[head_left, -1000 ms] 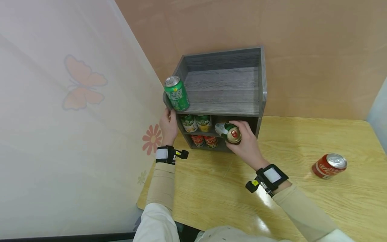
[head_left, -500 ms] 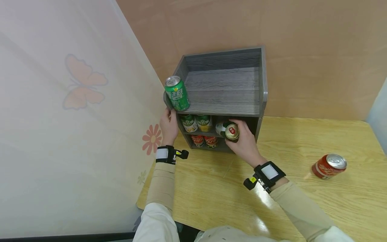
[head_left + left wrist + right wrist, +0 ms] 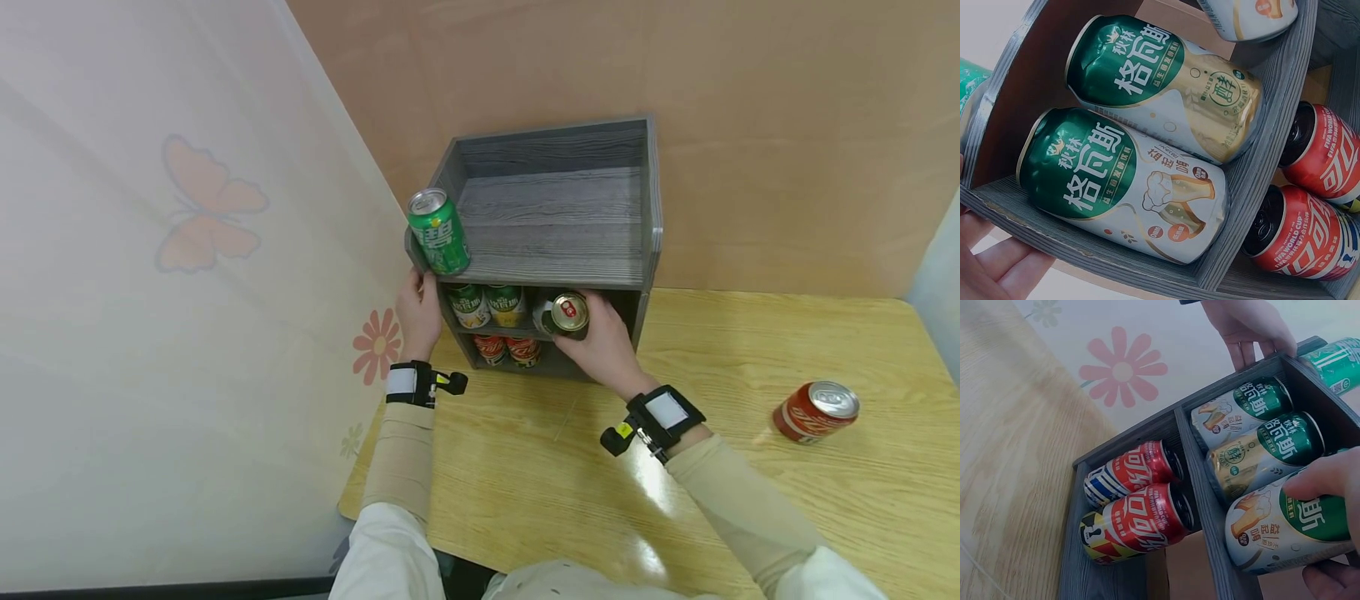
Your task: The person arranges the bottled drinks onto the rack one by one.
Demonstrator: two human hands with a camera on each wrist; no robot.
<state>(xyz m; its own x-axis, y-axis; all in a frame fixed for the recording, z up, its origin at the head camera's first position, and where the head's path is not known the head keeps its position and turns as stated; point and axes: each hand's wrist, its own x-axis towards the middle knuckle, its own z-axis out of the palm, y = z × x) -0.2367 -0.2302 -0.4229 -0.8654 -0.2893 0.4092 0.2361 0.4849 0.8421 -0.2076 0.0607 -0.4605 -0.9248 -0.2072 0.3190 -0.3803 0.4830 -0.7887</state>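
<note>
My right hand (image 3: 604,340) grips a green-and-white drink can (image 3: 564,320) at the middle shelf of a grey wooden rack (image 3: 555,200); the can leans with its gold lid toward me. In the right wrist view the held can (image 3: 1260,528) lies just beside a gold-and-white can (image 3: 1241,461), its base at the shelf board. A similar white-and-green can (image 3: 1129,194) stands on that shelf by the left side panel. With fingers bent at the rack's left side panel, my left hand (image 3: 418,315) holds its edge, below a green soda can (image 3: 439,233) on the top shelf.
Two red cola cans (image 3: 1141,522) stand on the bottom shelf at the left. Another red cola can (image 3: 816,412) stands on the wooden table (image 3: 510,467) at the right. A patterned wall panel (image 3: 225,375) runs close along the left.
My right hand has moved slightly left and deeper into the middle shelf, tipping the held can more upright. The left hand stays at the rack's side.
</note>
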